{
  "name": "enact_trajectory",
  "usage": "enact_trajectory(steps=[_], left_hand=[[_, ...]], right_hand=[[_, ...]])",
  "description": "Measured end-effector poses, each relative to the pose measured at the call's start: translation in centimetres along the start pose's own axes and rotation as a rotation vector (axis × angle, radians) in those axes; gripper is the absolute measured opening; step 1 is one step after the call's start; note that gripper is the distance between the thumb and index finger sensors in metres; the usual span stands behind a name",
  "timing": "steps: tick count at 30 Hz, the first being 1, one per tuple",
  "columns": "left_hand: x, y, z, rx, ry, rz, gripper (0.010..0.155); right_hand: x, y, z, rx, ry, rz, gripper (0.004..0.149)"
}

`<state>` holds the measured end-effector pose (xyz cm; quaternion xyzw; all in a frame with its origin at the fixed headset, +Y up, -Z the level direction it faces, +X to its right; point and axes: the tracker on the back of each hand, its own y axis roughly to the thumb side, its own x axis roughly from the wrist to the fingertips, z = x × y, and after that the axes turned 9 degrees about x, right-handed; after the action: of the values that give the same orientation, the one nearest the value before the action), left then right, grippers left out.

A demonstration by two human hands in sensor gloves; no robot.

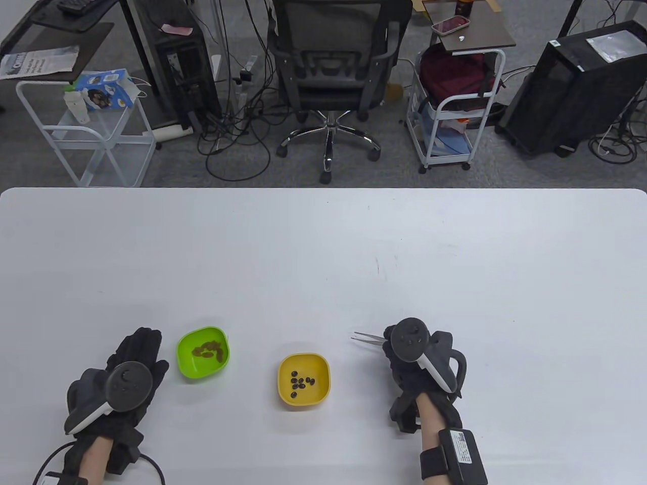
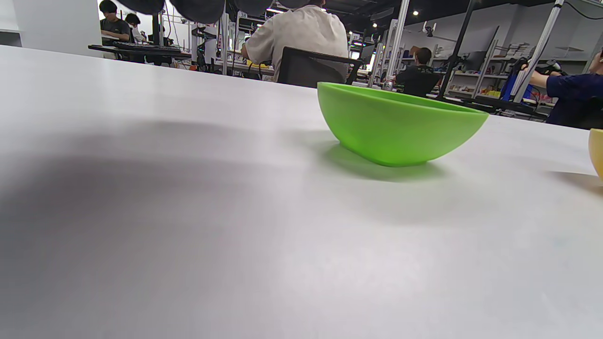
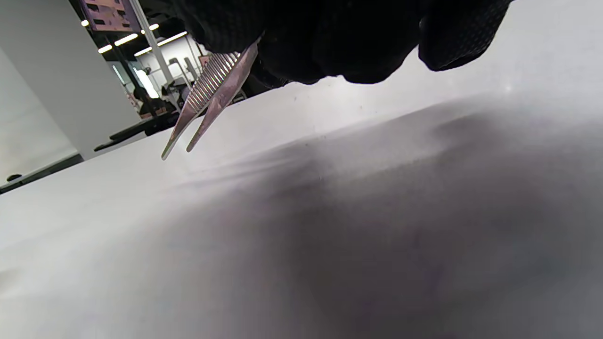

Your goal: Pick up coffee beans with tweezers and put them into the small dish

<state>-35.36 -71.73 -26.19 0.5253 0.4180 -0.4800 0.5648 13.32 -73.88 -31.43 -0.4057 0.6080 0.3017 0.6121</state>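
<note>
We hold the tweezers (image 1: 368,339) in our right hand (image 1: 419,369), tips slightly apart, empty, pointing toward the yellow dish (image 1: 303,379) with dark coffee beans (image 1: 301,382). Our left hand (image 1: 121,384) rests flat beside the green dish (image 1: 203,352).

From my table view, the tracker hides most of my right hand (image 1: 422,371), so I can't see how the fingers sit on the tweezers (image 1: 368,338); only the tips show, poking out toward 9 o'clock. In the left wrist view the yellow dish (image 2: 596,157) is cut off at the 3 o'clock edge. The brown pieces in the green dish (image 1: 188,361) are too small for me to identify.
</note>
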Motion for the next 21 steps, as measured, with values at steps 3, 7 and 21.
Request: enact_trajectory(steps=[3,7,21], left_hand=[[0.0,0.0,0.0,-0.001,-0.001,0.0,0.072],[0.1,-0.1,0.0,-0.002,-0.001,-0.001,0.072],[0.1,-0.1,0.1,-0.004,0.0,-0.003,0.073]], right_hand=[[0.1,0.1,-0.6,-0.07,-0.006,-0.014,0.046],[0.2,0.7,-1.4,-0.254,-0.013,-0.022,0.045],[0.4,2.5,-2.9,-0.529,-0.03,-0.02,0.044]])
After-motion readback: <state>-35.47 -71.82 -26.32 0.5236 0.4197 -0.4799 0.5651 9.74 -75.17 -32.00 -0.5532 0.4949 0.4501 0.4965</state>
